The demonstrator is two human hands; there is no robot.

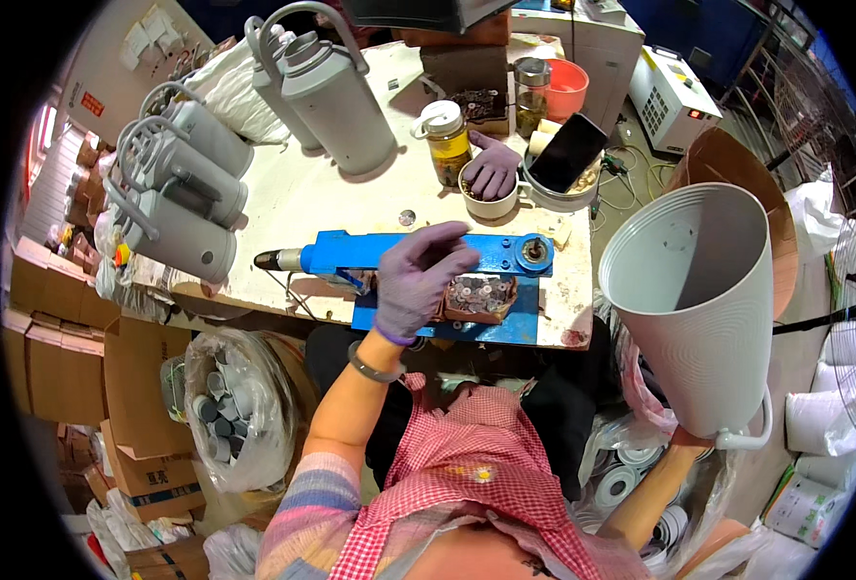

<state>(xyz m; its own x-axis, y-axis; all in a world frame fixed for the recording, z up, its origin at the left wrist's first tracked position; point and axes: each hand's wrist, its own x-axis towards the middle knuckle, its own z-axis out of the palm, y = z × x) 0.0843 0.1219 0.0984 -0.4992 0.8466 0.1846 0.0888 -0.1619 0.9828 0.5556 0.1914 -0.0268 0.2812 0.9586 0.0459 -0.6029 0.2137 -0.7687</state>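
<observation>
Left hand (416,280): gloved, fingers loosely curled, holding nothing, above the blue tool (418,253) on the counter (322,193).
Right hand (691,437): mostly hidden, clamped on the white jug (699,300), well apart from left.

jugs (191,169) left on table (293,198), tool (418,253) at front edge, cone shade (699,300) right of table

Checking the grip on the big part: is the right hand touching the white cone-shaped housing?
Touching. The head view shows the right hand under the narrow lower end of the white housing, holding it up beside the bench, with no gap between them.
</observation>
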